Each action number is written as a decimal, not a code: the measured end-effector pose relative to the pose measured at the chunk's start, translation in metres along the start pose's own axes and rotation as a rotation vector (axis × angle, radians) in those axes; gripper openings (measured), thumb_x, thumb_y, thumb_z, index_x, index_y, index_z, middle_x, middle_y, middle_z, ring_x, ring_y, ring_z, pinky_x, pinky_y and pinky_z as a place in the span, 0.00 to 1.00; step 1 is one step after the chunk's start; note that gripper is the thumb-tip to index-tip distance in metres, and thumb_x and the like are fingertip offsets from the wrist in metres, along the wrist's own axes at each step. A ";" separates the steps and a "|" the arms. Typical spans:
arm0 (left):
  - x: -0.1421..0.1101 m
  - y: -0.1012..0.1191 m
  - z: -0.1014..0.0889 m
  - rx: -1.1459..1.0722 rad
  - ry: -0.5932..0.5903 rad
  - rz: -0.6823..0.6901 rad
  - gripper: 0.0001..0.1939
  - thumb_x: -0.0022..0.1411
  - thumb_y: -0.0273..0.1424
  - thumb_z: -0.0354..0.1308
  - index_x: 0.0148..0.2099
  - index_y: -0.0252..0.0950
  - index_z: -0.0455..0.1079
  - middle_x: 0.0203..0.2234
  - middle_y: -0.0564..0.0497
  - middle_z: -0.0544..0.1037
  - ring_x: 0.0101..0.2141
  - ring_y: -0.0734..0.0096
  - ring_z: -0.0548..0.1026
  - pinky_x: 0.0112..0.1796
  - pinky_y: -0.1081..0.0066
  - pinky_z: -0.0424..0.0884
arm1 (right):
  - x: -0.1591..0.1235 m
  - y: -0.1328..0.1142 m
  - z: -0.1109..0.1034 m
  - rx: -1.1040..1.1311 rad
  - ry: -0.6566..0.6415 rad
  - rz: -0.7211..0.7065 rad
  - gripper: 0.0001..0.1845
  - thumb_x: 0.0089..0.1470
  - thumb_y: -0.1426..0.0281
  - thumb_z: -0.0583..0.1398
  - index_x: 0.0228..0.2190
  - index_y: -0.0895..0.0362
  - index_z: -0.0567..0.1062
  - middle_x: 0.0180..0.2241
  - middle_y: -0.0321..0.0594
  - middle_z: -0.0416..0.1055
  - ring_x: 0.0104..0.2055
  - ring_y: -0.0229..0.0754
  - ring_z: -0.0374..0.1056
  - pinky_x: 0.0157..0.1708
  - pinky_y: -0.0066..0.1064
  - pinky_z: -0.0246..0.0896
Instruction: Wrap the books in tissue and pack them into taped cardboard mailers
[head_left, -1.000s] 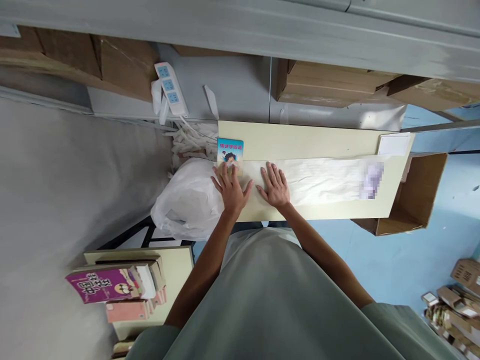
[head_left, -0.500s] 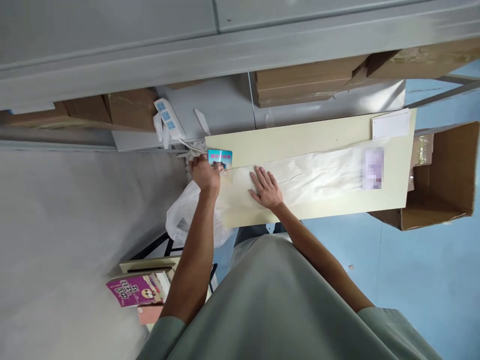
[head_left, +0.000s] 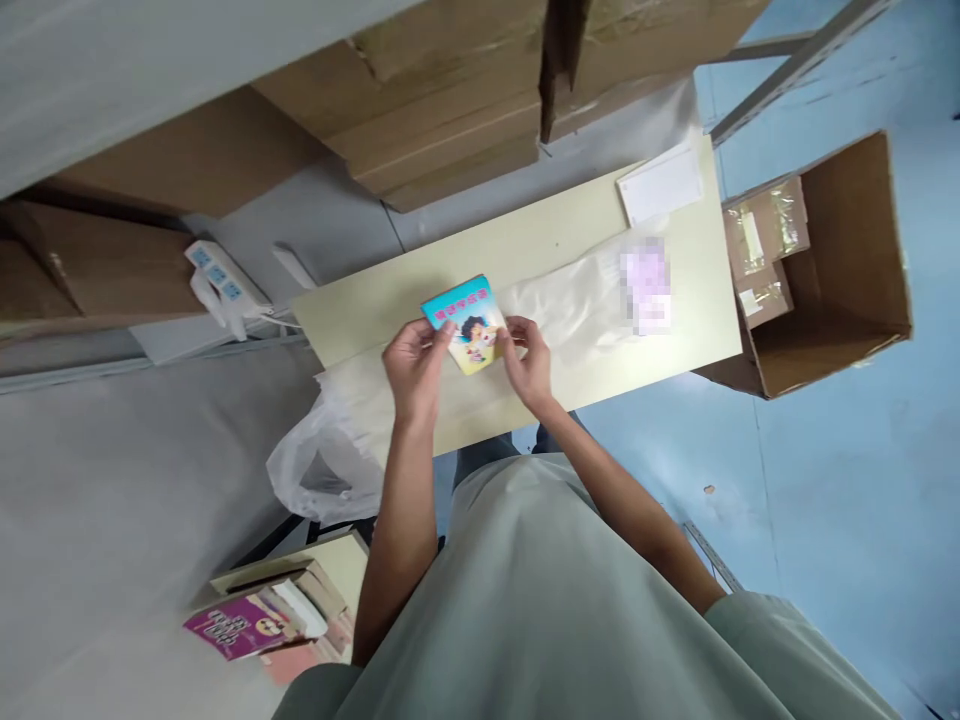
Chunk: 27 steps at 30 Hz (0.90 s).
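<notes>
A small blue booklet (head_left: 469, 322) with a cartoon figure on its cover is held over the pale yellow table (head_left: 525, 240). My left hand (head_left: 414, 362) grips its left edge and my right hand (head_left: 527, 358) pinches its right edge. Under the booklet a long clear plastic bag (head_left: 577, 300) lies flat along the tabletop, and its left end hangs off the table's left side. A white card (head_left: 661, 185) sits at the table's far right corner.
An open cardboard box (head_left: 832, 260) with packets inside stands right of the table. Stacked cardboard boxes (head_left: 450, 110) line the shelf behind. A white power strip (head_left: 217, 285) lies at the left. A white plastic bag (head_left: 322, 470) hangs below the table's left end; books (head_left: 247, 625) are stacked lower left.
My left hand picked the booklet up from the table's left end and brought it to the middle. My right hand lifted off the plastic bag and took the booklet's other edge. The view swung.
</notes>
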<state>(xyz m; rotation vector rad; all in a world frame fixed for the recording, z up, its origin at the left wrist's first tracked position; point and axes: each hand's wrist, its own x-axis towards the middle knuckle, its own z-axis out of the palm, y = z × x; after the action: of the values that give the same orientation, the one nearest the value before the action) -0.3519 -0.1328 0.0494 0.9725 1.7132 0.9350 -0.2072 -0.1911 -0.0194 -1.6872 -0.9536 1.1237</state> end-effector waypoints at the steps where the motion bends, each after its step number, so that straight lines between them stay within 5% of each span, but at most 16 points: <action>1: -0.008 -0.005 0.021 -0.086 -0.060 -0.059 0.24 0.55 0.51 0.75 0.42 0.37 0.79 0.36 0.47 0.86 0.39 0.62 0.83 0.44 0.65 0.79 | 0.001 0.004 -0.024 -0.006 0.028 0.028 0.32 0.71 0.41 0.54 0.53 0.54 0.77 0.47 0.49 0.83 0.47 0.51 0.80 0.50 0.44 0.77; 5: -0.031 -0.028 0.088 -0.176 -0.215 -0.203 0.28 0.51 0.51 0.78 0.44 0.35 0.81 0.39 0.43 0.87 0.41 0.59 0.84 0.45 0.63 0.79 | -0.007 0.020 -0.103 -0.086 0.119 0.101 0.28 0.68 0.41 0.58 0.39 0.53 0.77 0.36 0.43 0.82 0.38 0.47 0.78 0.40 0.39 0.75; 10: -0.034 -0.051 0.128 0.015 -0.266 -0.134 0.18 0.61 0.46 0.71 0.42 0.36 0.81 0.38 0.43 0.87 0.41 0.57 0.84 0.45 0.63 0.78 | -0.007 0.032 -0.139 -0.239 0.230 0.075 0.25 0.72 0.46 0.55 0.40 0.53 0.77 0.38 0.44 0.81 0.37 0.46 0.77 0.38 0.36 0.72; 14: -0.024 -0.062 0.141 0.281 -0.227 0.028 0.11 0.66 0.40 0.67 0.42 0.37 0.82 0.36 0.45 0.87 0.39 0.59 0.84 0.45 0.64 0.77 | 0.009 0.041 -0.140 -0.433 0.234 0.027 0.27 0.75 0.48 0.50 0.42 0.53 0.79 0.42 0.46 0.79 0.39 0.46 0.76 0.41 0.37 0.70; 19: -0.019 -0.069 0.148 0.359 -0.154 0.081 0.10 0.68 0.39 0.66 0.43 0.37 0.81 0.38 0.44 0.87 0.38 0.61 0.83 0.44 0.65 0.77 | 0.014 0.044 -0.142 -0.550 0.178 0.032 0.27 0.76 0.49 0.49 0.45 0.53 0.80 0.45 0.47 0.80 0.40 0.47 0.76 0.41 0.36 0.69; 27: -0.018 -0.071 0.150 0.368 -0.126 0.031 0.09 0.67 0.39 0.65 0.41 0.38 0.79 0.36 0.45 0.86 0.37 0.60 0.83 0.43 0.65 0.76 | -0.017 0.028 -0.176 -0.271 0.354 0.331 0.28 0.67 0.44 0.58 0.40 0.56 0.79 0.35 0.45 0.83 0.33 0.46 0.77 0.36 0.35 0.71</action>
<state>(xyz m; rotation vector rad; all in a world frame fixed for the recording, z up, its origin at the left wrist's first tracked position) -0.2195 -0.1522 -0.0509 1.2716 1.8005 0.5715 -0.0429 -0.2591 -0.0033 -2.2368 -0.6353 0.8821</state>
